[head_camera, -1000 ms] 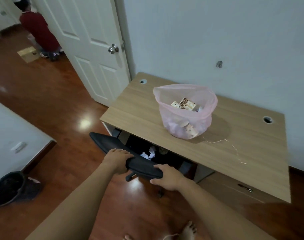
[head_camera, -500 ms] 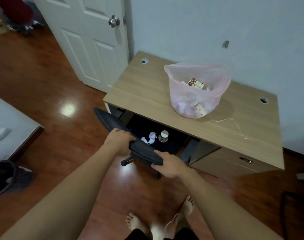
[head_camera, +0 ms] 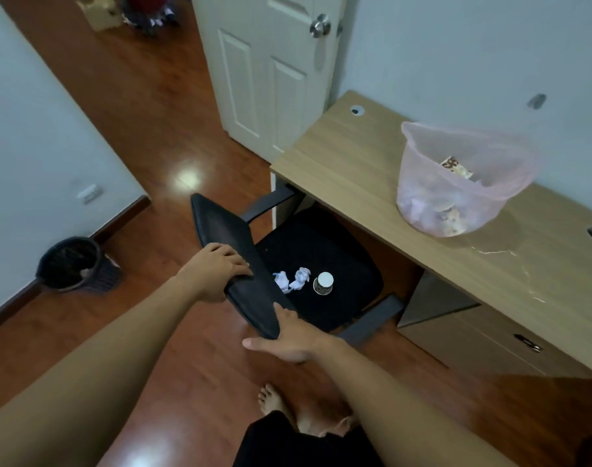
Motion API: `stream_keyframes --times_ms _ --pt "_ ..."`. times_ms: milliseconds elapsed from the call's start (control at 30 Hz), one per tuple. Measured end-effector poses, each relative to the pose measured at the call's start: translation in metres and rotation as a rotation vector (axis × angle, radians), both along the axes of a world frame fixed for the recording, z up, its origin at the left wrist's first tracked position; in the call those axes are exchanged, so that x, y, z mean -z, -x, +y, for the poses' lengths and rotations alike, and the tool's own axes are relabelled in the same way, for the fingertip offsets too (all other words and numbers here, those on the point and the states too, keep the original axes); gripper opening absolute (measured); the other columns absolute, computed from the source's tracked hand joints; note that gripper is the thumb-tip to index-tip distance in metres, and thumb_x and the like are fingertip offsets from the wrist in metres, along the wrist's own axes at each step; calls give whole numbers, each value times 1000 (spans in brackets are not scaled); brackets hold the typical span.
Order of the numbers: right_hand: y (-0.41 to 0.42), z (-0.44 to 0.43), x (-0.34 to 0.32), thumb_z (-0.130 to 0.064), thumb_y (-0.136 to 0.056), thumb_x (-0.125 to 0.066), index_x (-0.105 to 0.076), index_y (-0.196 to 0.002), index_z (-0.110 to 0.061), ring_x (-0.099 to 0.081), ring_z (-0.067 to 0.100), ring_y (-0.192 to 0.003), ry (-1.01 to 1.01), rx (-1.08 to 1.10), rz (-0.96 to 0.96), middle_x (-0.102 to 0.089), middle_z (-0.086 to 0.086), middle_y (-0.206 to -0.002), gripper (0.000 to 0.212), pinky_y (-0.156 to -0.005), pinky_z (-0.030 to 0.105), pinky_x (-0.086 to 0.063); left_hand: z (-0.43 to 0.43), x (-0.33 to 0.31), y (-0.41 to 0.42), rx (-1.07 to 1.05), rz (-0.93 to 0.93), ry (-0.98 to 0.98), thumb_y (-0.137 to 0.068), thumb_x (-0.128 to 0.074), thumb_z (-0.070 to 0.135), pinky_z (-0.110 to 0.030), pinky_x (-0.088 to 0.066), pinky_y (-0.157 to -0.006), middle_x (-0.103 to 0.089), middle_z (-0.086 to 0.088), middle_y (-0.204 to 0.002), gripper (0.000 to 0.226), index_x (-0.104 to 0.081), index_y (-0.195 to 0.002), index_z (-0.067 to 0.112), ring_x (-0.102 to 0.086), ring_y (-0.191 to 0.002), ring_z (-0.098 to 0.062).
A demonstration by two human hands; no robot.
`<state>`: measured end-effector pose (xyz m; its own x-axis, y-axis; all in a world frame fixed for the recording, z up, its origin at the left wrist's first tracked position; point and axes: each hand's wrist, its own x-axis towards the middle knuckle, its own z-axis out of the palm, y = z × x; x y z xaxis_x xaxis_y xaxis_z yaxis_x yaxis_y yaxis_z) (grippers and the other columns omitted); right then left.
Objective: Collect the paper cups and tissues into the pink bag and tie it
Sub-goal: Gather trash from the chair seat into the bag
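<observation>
Inventory as I see it from the head view:

- Left hand (head_camera: 217, 269): fingers curled over the top edge of the black backrest (head_camera: 230, 254), gripping it.
- Right hand (head_camera: 289, 342): clasps the backrest's near end from below, thumb stuck out straight, most fingers hidden from me.
- Paper cup (head_camera: 323, 284): upright on the black seat (head_camera: 325, 241), just past the backrest and nearer the right hand.
- Tissues (head_camera: 293, 281): two crumpled white wads just left of the cup, close against the backrest's inner face.
- Pink bag (head_camera: 456, 187): mouth open, standing on the desk (head_camera: 348, 163) near the wall, well apart from both hands. It holds patterned cups and tissues.
- Markings: brown print on the cups, too small for me to read.
- Bin (head_camera: 70, 264): dark, on the floor at far left.
</observation>
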<state>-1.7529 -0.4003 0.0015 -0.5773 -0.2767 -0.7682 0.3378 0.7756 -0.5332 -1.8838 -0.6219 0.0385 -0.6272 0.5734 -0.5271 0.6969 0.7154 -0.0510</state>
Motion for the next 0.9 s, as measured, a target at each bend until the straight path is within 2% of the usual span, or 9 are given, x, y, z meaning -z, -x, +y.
stream_keyframes --times_ms 200,533,633,733,800,833,900 --pt "-6 -54 5 -104 -60 -68 12 -175 -24 -14 30 -171 3 -144 -73 3 10 -185 161 -135 49 -24 -66 6 -30 -53 36 25 -94 -67 36 -51 -15 -135 -41 19 -169 71 -42 -158 55 -30 -160 -22" --pt "-22 -112 6 -95 -72 -69 16 -174 -20 -19 37 -168 -26 -284 -88 5 16 -184 152 -133 49 -29 -122 6 -63 -85 75 87 -98 -63 36 -53 -11 -136 -37 17 -172 70 -37 -161 54 -24 -164 -25" --pt "-22 -116 3 -96 -72 -69 17 -174 -20 -19 38 -168 -25 -282 -94 7 16 -184 153 -133 48 -29 -123 6 -67 -92 111 140 -100 -63 34 -58 -6 -136 -27 9 -177 72 -34 -163 54 -8 -168 -33" --pt "-20 -113 -2 -104 -63 -66 15 -174 -22 -16 37 -169 -12 -278 -107 7 14 -185 161 -134 49 -26 -120 5 -66 -107 122 237 -100 -67 30 -66 2 -134 -5 0 -183 83 -24 -167 52 15 -167 -42" --pt "-14 -105 -8 -110 -56 -62 0 -177 -23 -21 31 -169 42 -258 -106 -7 11 -185 162 -135 47 -25 -115 3 -62 -111 89 341 -101 -69 31 -67 6 -133 6 -6 -183 92 -12 -170 49 20 -165 -45" --pt "-9 -97 -13 -111 -56 -60 -18 -177 -24 -33 26 -164 85 -226 -93 -25 8 -182 155 -134 45 -30 -110 0 -58 -127 54 402 -100 -73 33 -66 6 -133 10 -10 -183 98 -7 -172 46 20 -165 -45" --pt "5 -75 -21 -107 -69 -55 -59 -156 -24 -60 15 -140 142 -149 -38 -62 0 -158 121 -122 39 -44 -94 -12 -47 -200 -53 518 -91 -85 37 -65 4 -133 13 -12 -182 117 -3 -174 40 18 -166 -43"
